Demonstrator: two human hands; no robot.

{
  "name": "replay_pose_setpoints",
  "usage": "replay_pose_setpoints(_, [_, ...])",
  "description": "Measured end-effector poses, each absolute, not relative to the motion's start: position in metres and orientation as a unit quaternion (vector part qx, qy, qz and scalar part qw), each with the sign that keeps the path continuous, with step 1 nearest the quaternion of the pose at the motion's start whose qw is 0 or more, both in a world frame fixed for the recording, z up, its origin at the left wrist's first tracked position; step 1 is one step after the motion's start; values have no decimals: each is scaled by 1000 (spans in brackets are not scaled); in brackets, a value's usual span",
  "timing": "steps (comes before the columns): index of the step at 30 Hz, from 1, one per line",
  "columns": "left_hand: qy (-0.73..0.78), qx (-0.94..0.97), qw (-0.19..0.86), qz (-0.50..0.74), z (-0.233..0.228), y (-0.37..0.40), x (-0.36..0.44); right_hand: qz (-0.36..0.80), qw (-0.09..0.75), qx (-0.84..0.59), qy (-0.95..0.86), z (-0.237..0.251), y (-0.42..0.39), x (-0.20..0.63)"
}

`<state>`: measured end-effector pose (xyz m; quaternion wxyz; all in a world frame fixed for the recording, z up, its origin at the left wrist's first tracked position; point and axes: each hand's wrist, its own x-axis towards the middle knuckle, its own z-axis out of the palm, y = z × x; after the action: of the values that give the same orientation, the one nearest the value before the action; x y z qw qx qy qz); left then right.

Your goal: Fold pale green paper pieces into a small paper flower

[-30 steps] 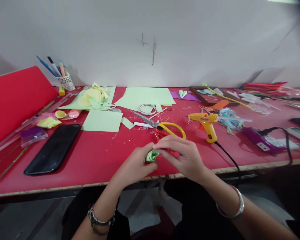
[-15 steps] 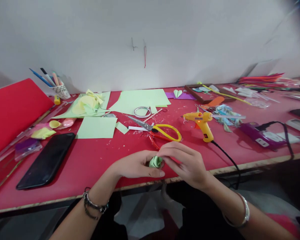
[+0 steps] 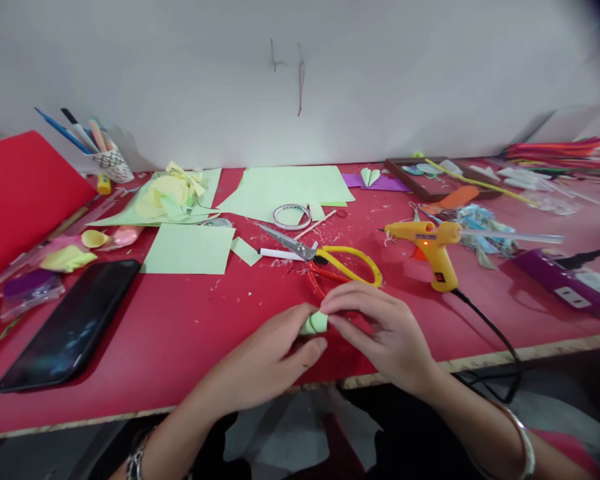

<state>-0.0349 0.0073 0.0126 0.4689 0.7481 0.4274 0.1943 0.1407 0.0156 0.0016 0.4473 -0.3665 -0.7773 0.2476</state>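
Between my two hands, close to the table's front edge, is a small rolled piece of light green paper [image 3: 315, 324]. My left hand [image 3: 275, 353] curls around it from the left, with the thumb below. From the right, the fingertips of my right hand [image 3: 375, 327] pinch its edge. Just beyond my hands lie scissors [image 3: 347, 263] with one yellow and one red handle, a white pen [image 3: 280, 254] under their blades. A small green paper strip [image 3: 245, 251] and a green sheet [image 3: 190, 249] lie to the left of them.
A yellow glue gun [image 3: 433, 247] with a lit red light rests at the right, its black cord over the edge. A phone [image 3: 75, 320] lies at the left. Farther back are a tape roll [image 3: 293, 217], a pen cup [image 3: 113, 164] and a brown tray [image 3: 430, 190].
The view has shifted slightly. The rolled green paper has turned between my fingers, its spiral end showing less, and my left thumb has moved down, away from it.
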Motion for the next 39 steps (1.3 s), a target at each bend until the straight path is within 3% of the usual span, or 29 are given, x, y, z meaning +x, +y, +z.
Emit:
replay_pose_setpoints(7, [431,731,495,188,13,5,-43,245,437,-344,-794,5,14,144])
replay_pose_setpoints(16, [408,782,454,130,13,11,-40,246,404,-294,-830,-3,17,153])
replay_pose_setpoints(29, [405,839,347,104,9,8,-29,438,337,-312,-773,-4,24,159])
replay_pose_setpoints(39, [416,822,360,148,9,10,-28,500,420,-352,-671,-8,18,150])
